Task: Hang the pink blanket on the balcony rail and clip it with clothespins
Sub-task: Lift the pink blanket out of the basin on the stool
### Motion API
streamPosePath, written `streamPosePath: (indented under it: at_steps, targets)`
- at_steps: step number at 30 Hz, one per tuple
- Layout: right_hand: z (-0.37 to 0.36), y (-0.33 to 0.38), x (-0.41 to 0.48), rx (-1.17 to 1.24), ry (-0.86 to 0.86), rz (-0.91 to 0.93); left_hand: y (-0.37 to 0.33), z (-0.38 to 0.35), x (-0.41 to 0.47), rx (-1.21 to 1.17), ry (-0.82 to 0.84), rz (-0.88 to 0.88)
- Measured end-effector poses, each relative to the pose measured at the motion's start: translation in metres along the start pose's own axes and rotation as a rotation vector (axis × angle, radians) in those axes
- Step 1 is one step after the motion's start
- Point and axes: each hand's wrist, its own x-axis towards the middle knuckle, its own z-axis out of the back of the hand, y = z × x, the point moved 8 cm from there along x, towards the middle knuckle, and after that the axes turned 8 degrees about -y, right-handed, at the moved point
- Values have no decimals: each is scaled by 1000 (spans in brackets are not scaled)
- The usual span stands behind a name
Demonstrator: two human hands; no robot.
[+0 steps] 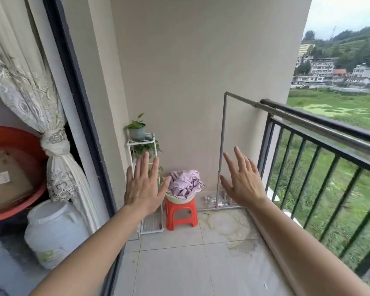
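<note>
The pink blanket (184,183) lies crumpled in a pale basin (177,199) on a small red stool (181,214) against the far wall of the balcony. The black balcony rail (320,121) runs along the right side, with a grey metal pipe (303,121) just inside it. My left hand (144,184) is raised with fingers spread, to the left of the basin in the picture. My right hand (241,182) is raised with fingers apart, to the right of the blanket. Both hands hold nothing. No clothespins are visible.
A white wire plant stand (142,142) with a potted plant (137,129) stands left of the stool. A sliding door frame (81,107), a tied curtain (53,159), a red tub (19,142) and a white plastic jar (53,233) are at left. The tiled floor (179,263) stretches ahead.
</note>
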Motion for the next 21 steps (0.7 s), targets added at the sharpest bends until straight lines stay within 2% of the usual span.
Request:
streamPosePath:
  at_steps: [3, 6, 12, 21]
  targets:
    - [-67, -41, 39, -3, 13, -65, -11, -71, 49, 40, 66, 1]
    - [-144, -77, 84, 24, 98, -113, -18, -141, 105, 63, 134, 26]
    - [-255, -126, 195, 95, 198, -106, -13, -226, 209, 62, 166, 88]
    - [-408, -132, 296, 142, 339, -42, 31, -364, 318, 83, 240, 129]
